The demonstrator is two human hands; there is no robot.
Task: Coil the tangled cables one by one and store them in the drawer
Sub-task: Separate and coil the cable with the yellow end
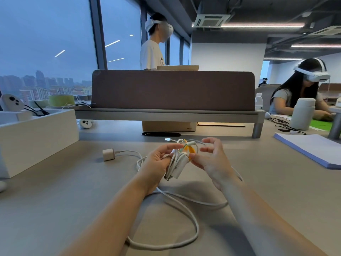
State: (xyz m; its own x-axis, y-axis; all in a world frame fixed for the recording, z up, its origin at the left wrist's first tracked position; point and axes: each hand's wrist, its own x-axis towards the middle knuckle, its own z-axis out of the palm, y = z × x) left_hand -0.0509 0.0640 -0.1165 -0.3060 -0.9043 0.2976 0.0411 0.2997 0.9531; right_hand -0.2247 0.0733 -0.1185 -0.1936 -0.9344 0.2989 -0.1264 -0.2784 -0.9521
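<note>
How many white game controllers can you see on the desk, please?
2: one controller stands at the far left, behind the white box; another lies right of it. Others may be hidden.

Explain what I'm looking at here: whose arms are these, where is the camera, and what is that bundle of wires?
No machine is at work: these are a person's two bare arms, filmed by one wide camera worn on their head and looking down at the desk. The left hand holds a coiled white cable bundle in its grip. The right hand is open, its fingertips working at a yellow tie on the bundle. A loose white cable loops across the desk, and a small white charger plug lies to the left. The white box at far left already has cables in it and may be the drawer.
</note>
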